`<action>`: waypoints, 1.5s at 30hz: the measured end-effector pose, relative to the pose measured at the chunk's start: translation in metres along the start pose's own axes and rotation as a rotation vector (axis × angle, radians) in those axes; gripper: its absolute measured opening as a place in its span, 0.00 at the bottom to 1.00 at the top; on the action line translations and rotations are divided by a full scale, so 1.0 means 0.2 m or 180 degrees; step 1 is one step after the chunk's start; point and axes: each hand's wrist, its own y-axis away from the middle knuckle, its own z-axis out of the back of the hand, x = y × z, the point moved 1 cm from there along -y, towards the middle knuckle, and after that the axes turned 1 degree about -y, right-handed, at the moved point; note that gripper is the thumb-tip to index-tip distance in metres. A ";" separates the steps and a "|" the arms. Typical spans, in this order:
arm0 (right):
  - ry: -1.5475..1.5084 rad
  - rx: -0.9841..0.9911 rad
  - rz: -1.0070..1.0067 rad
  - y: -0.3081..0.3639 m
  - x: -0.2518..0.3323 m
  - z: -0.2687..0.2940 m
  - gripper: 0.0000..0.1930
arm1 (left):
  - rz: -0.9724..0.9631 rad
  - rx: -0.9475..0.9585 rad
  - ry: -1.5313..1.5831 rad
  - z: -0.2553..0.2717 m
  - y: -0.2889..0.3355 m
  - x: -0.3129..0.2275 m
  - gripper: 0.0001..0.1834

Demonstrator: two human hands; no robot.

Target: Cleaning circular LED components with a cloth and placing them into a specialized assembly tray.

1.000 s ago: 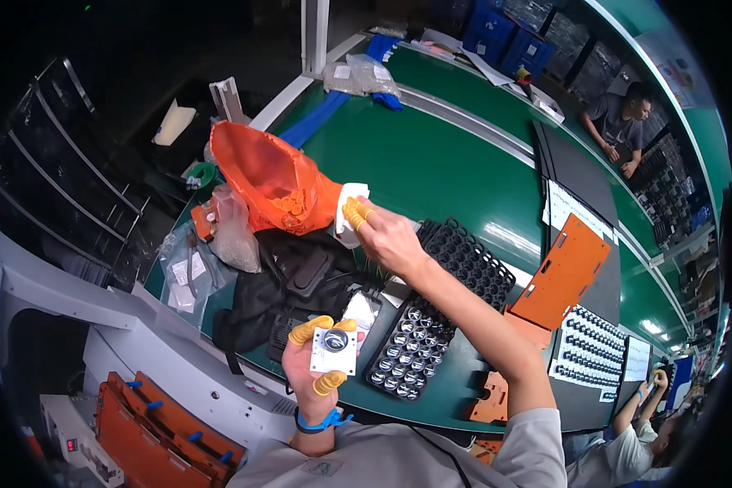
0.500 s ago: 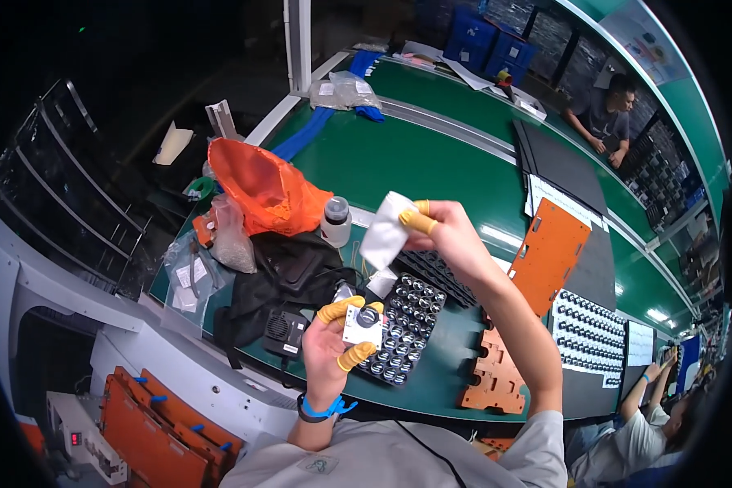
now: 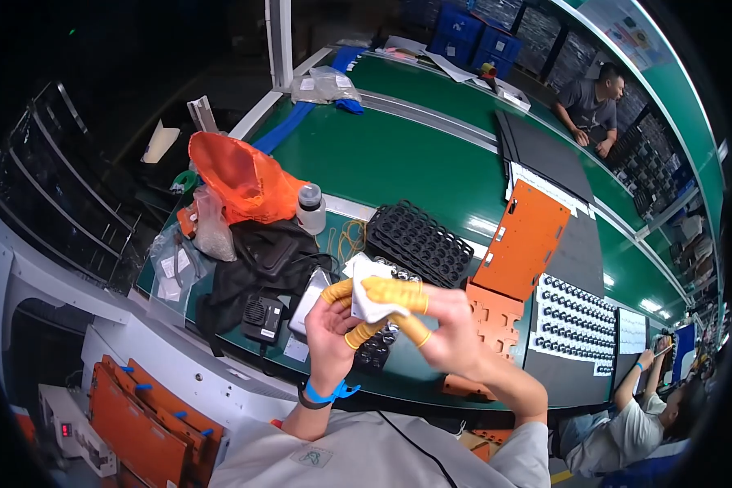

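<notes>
My left hand (image 3: 329, 333), in yellow finger cots, grips a small white square piece with a round black lens-like part. A white cloth (image 3: 369, 306) now covers most of that piece. Bunched in the yellow-tipped fingers of my right hand (image 3: 443, 325), the cloth presses against it from above. Both hands meet over a tray of round black parts (image 3: 374, 355), largely hidden beneath them. Just beyond lies an unfilled black tray (image 3: 419, 244) with rows of round pockets.
An orange bag (image 3: 248, 183), a white bottle (image 3: 310, 211) and a black device (image 3: 262, 317) stand at left. Orange plates (image 3: 525, 240) and a white sheet with rows of black parts (image 3: 576, 329) lie at right. Two other people are at the right.
My right hand has come down with the cloth, from above and apart onto the white piece in my left hand. The lens-like part is now covered. The view has shifted slightly.
</notes>
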 end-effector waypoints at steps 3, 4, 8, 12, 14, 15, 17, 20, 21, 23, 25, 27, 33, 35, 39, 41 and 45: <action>0.0716 -0.0088 0.0604 0.06 0.02 -0.04 0.22 | -0.0050 0.0009 0.0011 -0.02 0.01 0.01 0.32; 0.0959 -0.0089 0.0818 0.07 0.03 -0.04 0.23 | -0.0054 0.0012 0.0003 -0.01 0.01 0.01 0.32; 0.0756 -0.0204 0.0814 0.09 0.00 -0.03 0.27 | -0.0115 0.0320 0.0219 0.00 0.03 0.03 0.36; 0.0803 -0.0307 0.0854 0.12 -0.03 -0.03 0.27 | -0.0288 0.0230 0.0355 -0.01 0.01 0.01 0.38; 0.0882 -0.0295 0.0982 0.13 -0.02 -0.03 0.28 | -0.0225 0.0264 0.0353 0.01 0.01 0.03 0.38; 0.0841 -0.0303 0.1010 0.13 -0.01 -0.02 0.28 | -0.0172 0.0332 0.0423 0.01 0.01 0.03 0.38; 0.0865 -0.0279 0.1022 0.11 -0.01 -0.02 0.28 | -0.0114 0.0401 0.0482 0.01 0.02 0.04 0.38; 0.0735 -0.0345 0.0770 0.11 -0.03 -0.01 0.26 | -0.0043 0.0546 0.0258 0.00 0.02 0.04 0.38; 0.0730 -0.0342 0.0788 0.12 -0.05 -0.01 0.25 | -0.0095 0.0465 0.0284 -0.01 0.02 0.04 0.38; 0.0736 -0.0346 0.0886 0.13 -0.04 -0.01 0.25 | -0.0215 0.0274 0.0345 -0.02 0.01 0.03 0.39; 0.0714 -0.0308 0.1008 0.13 -0.02 -0.02 0.24 | -0.0203 0.0204 0.0333 -0.01 0.00 0.02 0.40; 0.0715 -0.0261 0.1070 0.12 0.00 -0.01 0.25 | -0.0195 0.0368 0.0465 0.01 0.00 0.03 0.40; 0.0734 -0.0287 0.0924 0.12 0.00 -0.02 0.25 | -0.0186 0.0490 0.0259 0.02 0.03 0.02 0.41; 0.0734 -0.0322 0.1019 0.13 -0.01 -0.02 0.24 | -0.0228 0.0447 0.0324 0.03 0.03 0.01 0.41; 0.0766 -0.0281 0.1141 0.12 0.03 -0.03 0.21 | -0.0211 0.0469 0.0391 0.04 0.02 0.03 0.41; 0.0685 -0.0328 0.1021 0.11 0.01 -0.03 0.21 | -0.0370 0.0758 0.0253 0.03 0.03 0.03 0.40; 0.0513 -0.0772 0.0556 0.15 -0.02 0.03 0.16 | -0.0429 0.0689 0.0096 0.02 0.06 -0.01 0.40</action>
